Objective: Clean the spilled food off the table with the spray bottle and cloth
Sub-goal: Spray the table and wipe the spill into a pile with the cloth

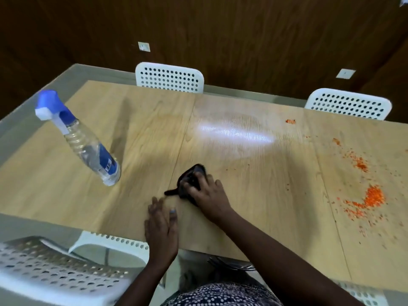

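A clear spray bottle [88, 142] with a blue and white trigger head stands on the wooden table [143, 133] at the left. A dark cloth [191, 180] lies bunched near the table's middle front, and my right hand [209, 193] presses down on it with fingers curled over it. My left hand [162, 226] rests flat on the table just left of the cloth, fingers apart, holding nothing. Orange spilled food crumbs [371, 197] are scattered over the right part of the table, with a small clump [291, 121] farther back.
White perforated chairs stand at the far edge [170, 77] and far right [348, 103]. Another white chair [55, 268] is at the near left beside me. A bright light reflection [236, 132] lies on the table's middle. A dark wooden wall stands behind.
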